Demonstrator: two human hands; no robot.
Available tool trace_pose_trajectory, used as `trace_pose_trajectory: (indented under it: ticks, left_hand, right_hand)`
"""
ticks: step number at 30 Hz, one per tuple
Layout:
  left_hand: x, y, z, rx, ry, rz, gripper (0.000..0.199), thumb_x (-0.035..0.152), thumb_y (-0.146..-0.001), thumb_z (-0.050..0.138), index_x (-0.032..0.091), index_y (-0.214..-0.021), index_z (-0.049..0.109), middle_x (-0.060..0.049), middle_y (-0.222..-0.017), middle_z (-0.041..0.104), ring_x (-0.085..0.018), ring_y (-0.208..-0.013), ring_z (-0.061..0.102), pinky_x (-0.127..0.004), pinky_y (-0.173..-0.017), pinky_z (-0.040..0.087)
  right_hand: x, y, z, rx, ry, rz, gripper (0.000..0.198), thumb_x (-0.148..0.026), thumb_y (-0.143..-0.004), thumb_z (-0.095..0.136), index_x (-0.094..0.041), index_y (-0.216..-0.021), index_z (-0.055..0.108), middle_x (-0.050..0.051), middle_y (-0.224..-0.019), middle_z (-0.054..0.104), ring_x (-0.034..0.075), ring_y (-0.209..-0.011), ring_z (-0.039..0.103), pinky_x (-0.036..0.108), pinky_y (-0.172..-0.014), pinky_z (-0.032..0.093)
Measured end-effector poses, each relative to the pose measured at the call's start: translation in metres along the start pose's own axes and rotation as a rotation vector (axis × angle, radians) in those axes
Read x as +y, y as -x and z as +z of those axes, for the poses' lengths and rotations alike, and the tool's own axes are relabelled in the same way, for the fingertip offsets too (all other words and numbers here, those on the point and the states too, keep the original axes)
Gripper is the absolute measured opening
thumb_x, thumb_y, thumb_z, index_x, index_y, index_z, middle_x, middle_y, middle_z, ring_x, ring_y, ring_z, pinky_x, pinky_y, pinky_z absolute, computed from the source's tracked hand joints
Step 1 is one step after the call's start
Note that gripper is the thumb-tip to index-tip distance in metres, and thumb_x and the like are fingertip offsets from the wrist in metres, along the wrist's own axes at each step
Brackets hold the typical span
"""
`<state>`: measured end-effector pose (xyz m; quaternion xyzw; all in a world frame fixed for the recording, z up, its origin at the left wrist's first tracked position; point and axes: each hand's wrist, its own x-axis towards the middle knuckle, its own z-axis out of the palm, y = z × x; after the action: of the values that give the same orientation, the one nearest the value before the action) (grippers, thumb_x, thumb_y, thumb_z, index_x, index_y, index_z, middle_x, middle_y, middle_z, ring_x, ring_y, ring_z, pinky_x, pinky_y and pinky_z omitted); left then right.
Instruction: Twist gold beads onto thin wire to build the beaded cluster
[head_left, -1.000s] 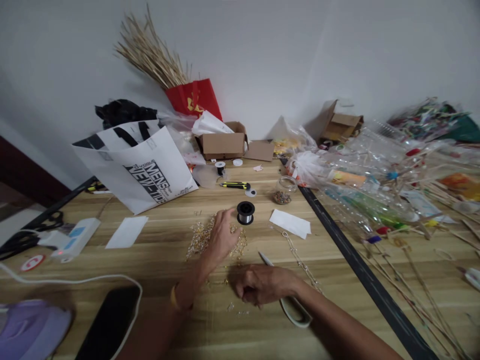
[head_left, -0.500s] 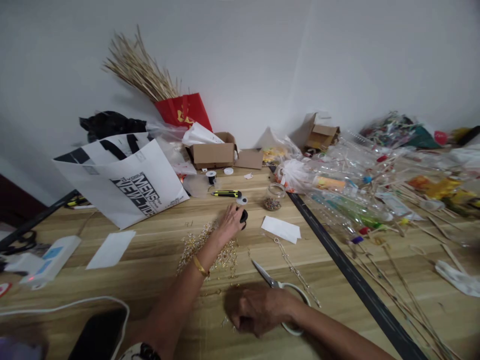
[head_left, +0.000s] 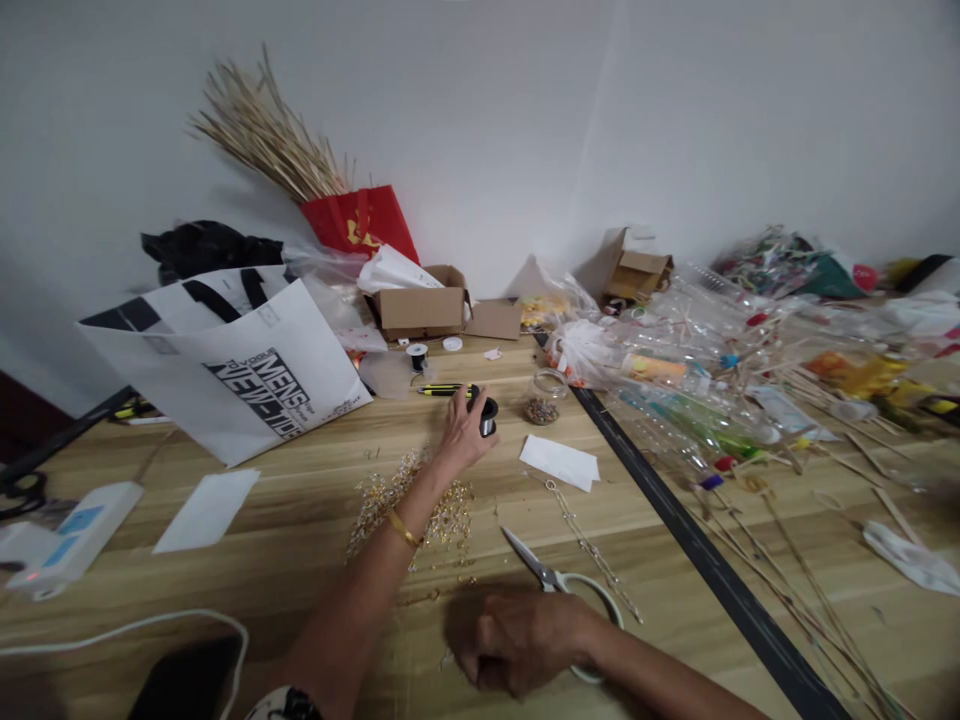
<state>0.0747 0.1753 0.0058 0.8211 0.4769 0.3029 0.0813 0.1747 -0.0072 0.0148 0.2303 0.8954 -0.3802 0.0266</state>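
Note:
My left hand (head_left: 463, 432) reaches past a pile of small gold and clear beads (head_left: 409, 500). Its fingers are curled round the side of a black spool (head_left: 488, 416), which looks wound with grey wire or thread. A yellow and black utility knife (head_left: 446, 389) lies just behind those fingers. Low in the view, my right hand (head_left: 525, 640) rests closed over the table, fingertips pressed together. What they pinch, if anything, is too small to make out. White-handled scissors (head_left: 551, 575) lie partly under that hand, and a beaded chain (head_left: 585, 537) stretches beside them.
A glass jar of beads (head_left: 543, 398) and folded white paper (head_left: 559, 460) lie beyond the scissors. A white shopping bag (head_left: 232, 370) stands at left, near a power strip (head_left: 79, 545). Plastic bottles (head_left: 675, 425) crowd the right, past a black strip (head_left: 675, 510).
My left hand has shifted slightly away from me, and the spool in its fingers now shows more upright. My right hand stays nearly in place. The view has shifted a little.

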Motion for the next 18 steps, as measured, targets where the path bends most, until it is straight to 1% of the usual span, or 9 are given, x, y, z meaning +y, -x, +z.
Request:
trace_pose_trajectory:
  ticks: [3,5,8,11,15,18]
  left_hand:
    - [0.009,-0.007,0.009,0.029,-0.046,-0.024,0.074,0.028,-0.068,0.070,0.021,-0.133,0.037,-0.015,-0.143,0.019,-0.037,-0.130,0.021,-0.050,-0.103,0.027]
    - [0.009,-0.010,0.015,0.032,-0.082,-0.050,0.068,0.030,-0.070,0.068,0.022,-0.131,0.040,-0.015,-0.141,0.023,-0.036,-0.129,0.023,-0.050,-0.101,0.029]
    - [0.004,-0.013,0.022,0.032,-0.125,-0.094,0.060,0.032,-0.075,0.064,0.022,-0.130,0.042,-0.015,-0.137,0.031,-0.034,-0.124,0.031,-0.047,-0.097,0.033]
    - [-0.006,-0.014,0.023,0.001,-0.111,-0.120,0.051,0.032,-0.078,0.061,0.020,-0.126,0.047,-0.014,-0.127,0.041,-0.029,-0.114,0.043,-0.040,-0.094,0.038]
    - [-0.026,-0.015,0.019,0.010,-0.080,-0.142,0.055,0.024,-0.077,0.061,0.020,-0.130,0.044,-0.012,-0.118,0.048,-0.025,-0.107,0.048,-0.036,-0.093,0.039]
    - [-0.039,-0.013,0.016,0.027,-0.082,-0.194,0.058,0.017,-0.075,0.061,0.020,-0.130,0.044,-0.012,-0.116,0.049,-0.024,-0.107,0.048,-0.035,-0.093,0.038]
  right_hand:
    - [-0.005,0.001,0.000,-0.054,0.144,-0.020,0.016,-0.006,-0.071,0.057,-0.018,-0.076,0.067,-0.003,-0.064,0.062,0.009,-0.052,0.049,0.018,-0.048,0.032]
    - [-0.008,0.001,0.000,-0.056,0.182,-0.028,0.015,-0.008,-0.073,0.058,-0.017,-0.079,0.068,-0.002,-0.066,0.065,0.009,-0.053,0.051,0.018,-0.048,0.032]
    - [-0.011,0.002,-0.001,-0.097,0.221,-0.016,0.015,-0.014,-0.076,0.057,-0.018,-0.086,0.069,-0.001,-0.072,0.068,0.010,-0.056,0.054,0.018,-0.046,0.031]
    - [-0.014,0.003,-0.003,-0.137,0.240,-0.008,0.017,-0.019,-0.078,0.056,-0.020,-0.090,0.068,-0.001,-0.078,0.070,0.011,-0.059,0.056,0.018,-0.045,0.030]
    - [-0.020,0.007,-0.005,-0.181,0.276,-0.017,0.016,-0.020,-0.080,0.056,-0.020,-0.091,0.068,-0.001,-0.076,0.070,0.010,-0.058,0.056,0.018,-0.043,0.029]
    - [-0.025,0.009,-0.007,-0.214,0.261,-0.050,0.018,-0.016,-0.082,0.056,-0.019,-0.094,0.068,-0.001,-0.080,0.071,0.009,-0.058,0.056,0.018,-0.043,0.029]
